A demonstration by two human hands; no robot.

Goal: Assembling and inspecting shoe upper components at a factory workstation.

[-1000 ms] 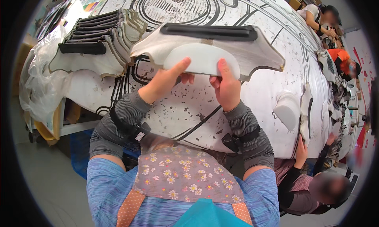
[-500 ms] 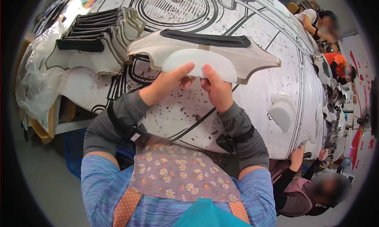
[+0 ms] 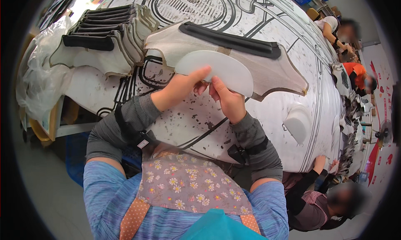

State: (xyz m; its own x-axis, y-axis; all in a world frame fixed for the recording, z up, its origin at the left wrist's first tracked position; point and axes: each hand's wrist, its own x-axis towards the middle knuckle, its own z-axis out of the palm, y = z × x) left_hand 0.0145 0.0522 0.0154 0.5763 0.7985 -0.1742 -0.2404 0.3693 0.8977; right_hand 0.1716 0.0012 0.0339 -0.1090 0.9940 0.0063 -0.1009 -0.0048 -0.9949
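A light grey fabric shoe upper [image 3: 275, 75], lying open with pointed ends, is held over the table. Along its far edge runs a black padded collar [image 3: 232, 40]. A smooth white half-moon stiffener [image 3: 221, 68] lies against the upper's near middle edge. My left hand [image 3: 179, 89] pinches the near edge of both pieces, thumb on top of the white one; its thumb tip is slightly blurred. Close beside it, my right hand [image 3: 232, 102] grips the same edge with its thumb on the stiffener. The fingers curled underneath are partly hidden.
Similar uppers with black collars are stacked [image 3: 90, 52] at the left, beside clear plastic wrap [image 3: 39, 81]. White half-moon pieces [image 3: 298, 123] lie in a pile at the right. A co-worker [image 3: 317, 202] sits at the near right; others work at the far right.
The upper and stiffener have tilted, their right end coming nearer and lower, and shifted slightly right. My thumbs have drawn closer together along the edge.
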